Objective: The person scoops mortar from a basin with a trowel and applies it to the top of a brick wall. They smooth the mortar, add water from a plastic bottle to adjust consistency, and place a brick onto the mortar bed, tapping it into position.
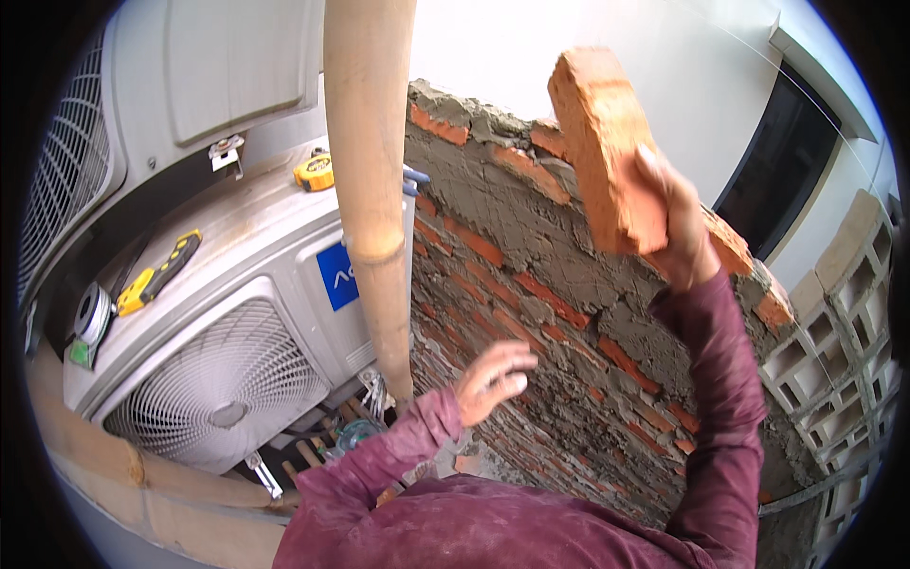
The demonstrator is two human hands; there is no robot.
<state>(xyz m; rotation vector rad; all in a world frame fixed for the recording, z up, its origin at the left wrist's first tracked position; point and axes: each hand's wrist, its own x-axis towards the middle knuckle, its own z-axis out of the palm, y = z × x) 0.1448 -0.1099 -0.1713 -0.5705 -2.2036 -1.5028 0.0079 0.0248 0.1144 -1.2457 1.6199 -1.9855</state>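
Observation:
My right hand (681, 213) grips an orange-red brick (607, 142) by its lower end, holding it up tilted at the top of the brick wall (531, 256). Whether the brick touches the wall top, I cannot tell. Grey mortar is smeared over the wall's face, with red brick courses showing through, and a rough mortar layer (483, 116) lies along its top edge. Lower and to the left, my left hand (495, 381) is held in front of the wall, fingers apart and nothing in it.
A thick bamboo pole (370, 142) stands upright left of the wall. Beside it, an air-conditioner unit (313, 266) carries a yellow tape measure (315, 173), a yellow-black utility knife (161, 272) and a string spool (92, 313). Pale openwork blocks (834, 351) rise at the right.

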